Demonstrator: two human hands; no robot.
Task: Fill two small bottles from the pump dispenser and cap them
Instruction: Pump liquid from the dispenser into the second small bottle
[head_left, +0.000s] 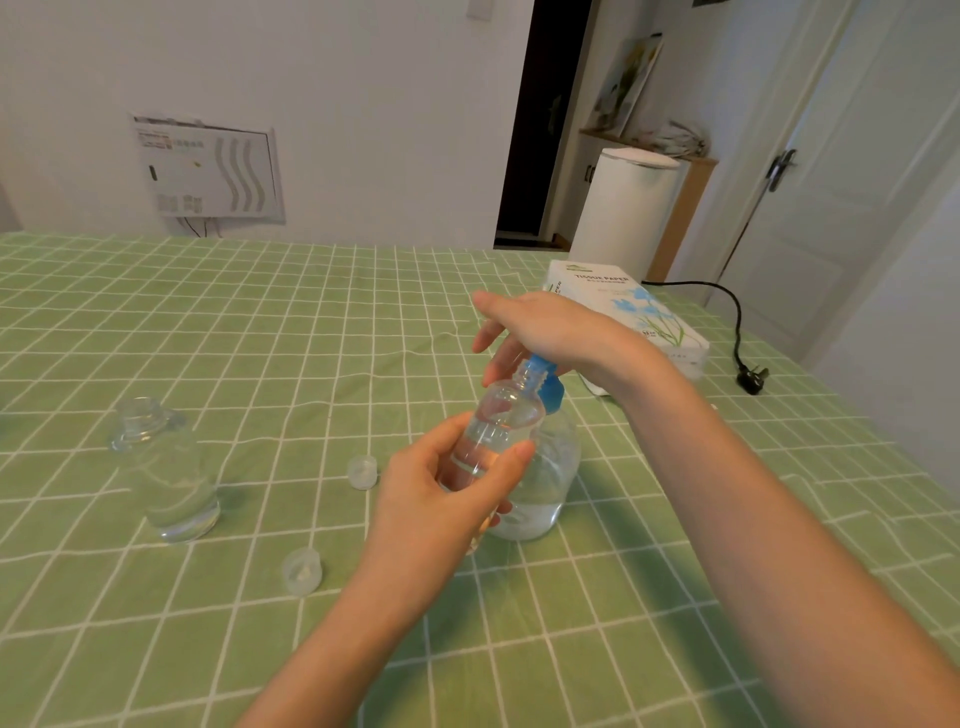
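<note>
Gripping a small bottle (501, 415) w/ thumb on one side and fingers curled round the other, the left hand (441, 499) holds it raised off the tabletop (260, 322), right in front of the pump dispenser (545, 488). Bottle is clear, uncapped and tilted: its long axis runs from the base in the palm at approx 7 o'clock up to the neck at approx 1 o'clock, and the mouth sits at the blue pump head (548, 387). Can't tell how much liquid is inside.

The right hand (550, 327) lies palm-down on top of the pump head, fingers loosely stretched out toward 9 o'clock, wrapped round nothing. The dispenser stands upright, clear body, liquid in the lower part.

At 9 o'clock of the dispenser, well apart, a second small bottle (166, 467) stands upright, axis vertical, mouth open to the top, some clear liquid at the bottom. Two translucent caps lie loose between them: far cap (362, 472) just beside the left hand's thumb, near cap (302, 570) at approx 7 o'clock of it.

At 1 o'clock behind the right wrist, a tissue box (639, 312); further to 3 o'clock, a black plug (750, 376) w/ its cord. Green checked cloth covers the tabletop.
</note>
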